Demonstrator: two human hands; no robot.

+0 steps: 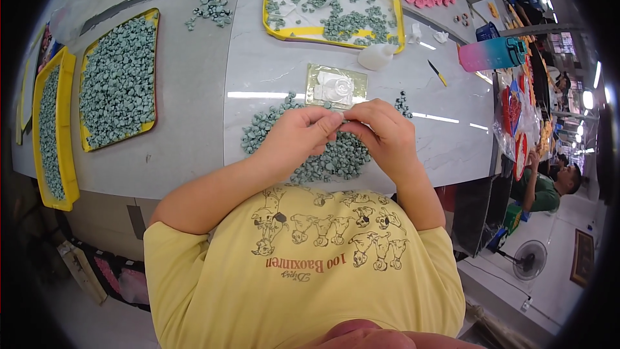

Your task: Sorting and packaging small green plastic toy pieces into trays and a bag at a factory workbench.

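My left hand [298, 137] and my right hand [385, 130] meet fingertip to fingertip over a heap of small grey-green pieces [332, 160]. Thumb and forefinger are pinched together on each hand. Whatever sits between the fingertips is too small and too covered to make out. Just beyond the fingers lies a flat, clear-wrapped slab [315, 95] with a white, smeared patch on top. A few darker pieces [403, 105] lie to the right of my right hand.
Yellow trays of similar pieces stand at the far side [269, 22], left [155, 90] and far left [68, 123]. A white squeeze bottle [376, 57], a yellow-handled knife [438, 73] and a pink-blue drinking bottle [491, 55] are beyond. Another person [546, 197] is at right.
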